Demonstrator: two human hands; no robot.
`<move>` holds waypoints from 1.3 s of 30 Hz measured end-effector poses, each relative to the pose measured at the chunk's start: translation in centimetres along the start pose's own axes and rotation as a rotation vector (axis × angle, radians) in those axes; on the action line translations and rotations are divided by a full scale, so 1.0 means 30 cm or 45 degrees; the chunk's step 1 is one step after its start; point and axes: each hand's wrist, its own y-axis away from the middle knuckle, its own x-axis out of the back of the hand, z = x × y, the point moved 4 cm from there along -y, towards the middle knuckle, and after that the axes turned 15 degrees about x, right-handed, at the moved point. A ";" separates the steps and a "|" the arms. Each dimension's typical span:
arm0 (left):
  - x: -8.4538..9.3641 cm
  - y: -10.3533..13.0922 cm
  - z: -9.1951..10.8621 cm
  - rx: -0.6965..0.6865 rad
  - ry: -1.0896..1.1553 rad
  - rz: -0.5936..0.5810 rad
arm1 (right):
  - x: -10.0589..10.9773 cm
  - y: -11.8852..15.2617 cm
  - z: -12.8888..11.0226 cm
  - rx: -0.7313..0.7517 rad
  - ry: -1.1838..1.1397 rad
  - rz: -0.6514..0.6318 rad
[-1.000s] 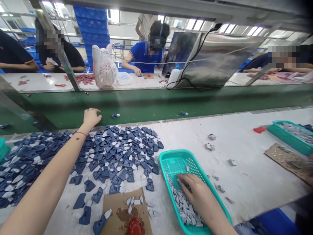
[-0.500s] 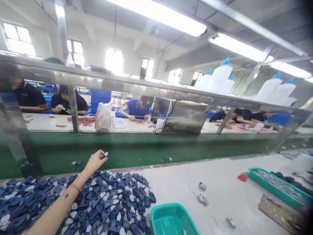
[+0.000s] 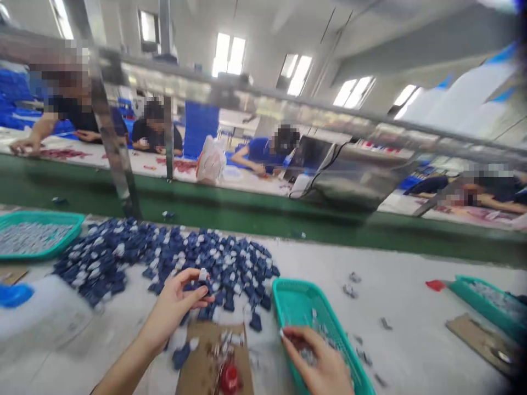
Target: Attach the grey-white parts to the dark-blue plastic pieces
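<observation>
My left hand [image 3: 181,299] is closed on a small navy piece with a white tip [image 3: 203,275], held up in front of a loose pile of similar navy and white pieces [image 3: 230,263]. My right hand [image 3: 319,359] pinches a tiny whitish piece [image 3: 282,333] between thumb and finger, over the near part of a green basket [image 3: 295,299]. Small grey pieces lie inside that basket. Between my hands is a cardboard sheet [image 3: 195,365] with scattered bits and a small red container [image 3: 229,377] on it.
A white bottle [image 3: 53,312] with a blue cap lies at left, near a green tray [image 3: 79,226] of small pieces. Beyond the pile runs a green strip [image 3: 255,219] under metal posts. Several people work across it. Another green tray [image 3: 461,285] and cardboard [image 3: 469,332] are at right.
My left hand has drawn back from over the green strip toward me, still holding a navy and white piece. My right hand has come into view at the basket. The view has tilted downward.
</observation>
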 end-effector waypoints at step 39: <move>-0.029 0.244 -0.353 0.298 0.201 -0.158 | -0.203 0.041 -0.255 -0.258 -0.479 -0.338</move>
